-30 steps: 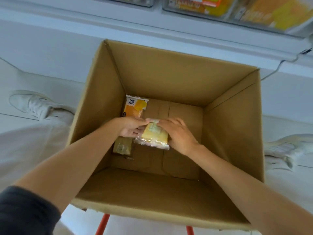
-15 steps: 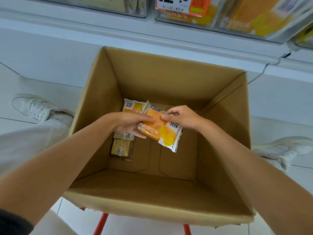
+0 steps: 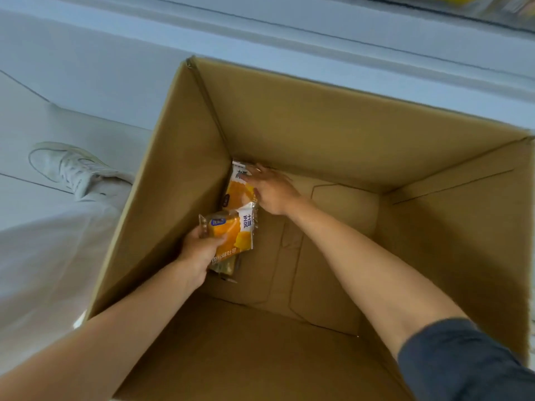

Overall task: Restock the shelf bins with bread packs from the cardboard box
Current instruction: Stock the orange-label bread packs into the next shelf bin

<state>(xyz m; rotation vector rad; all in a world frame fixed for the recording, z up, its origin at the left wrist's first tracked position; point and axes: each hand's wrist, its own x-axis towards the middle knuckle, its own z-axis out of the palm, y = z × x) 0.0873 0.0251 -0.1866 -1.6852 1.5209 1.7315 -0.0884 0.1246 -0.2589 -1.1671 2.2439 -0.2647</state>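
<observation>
A deep open cardboard box (image 3: 333,134) fills the view. My left hand (image 3: 199,250) grips an orange-and-white bread pack (image 3: 236,233) low against the box's left wall. A second orange bread pack (image 3: 237,189) lies in the far left corner of the box floor. My right hand (image 3: 272,189) reaches across onto it, fingers spread over its upper end. Another pack (image 3: 224,266), brownish, shows partly beneath the held one.
A white shelf ledge (image 3: 260,33) runs along the top, with a sliver of a stocked bin (image 3: 492,7) at the top right. My white shoe (image 3: 69,166) and pale trouser leg are left of the box. The right half of the box floor (image 3: 333,241) is bare.
The pack both hands held mid-box is now in my left hand alone, lower and to the left. My right hand let go and reached to the pack in the far left corner.
</observation>
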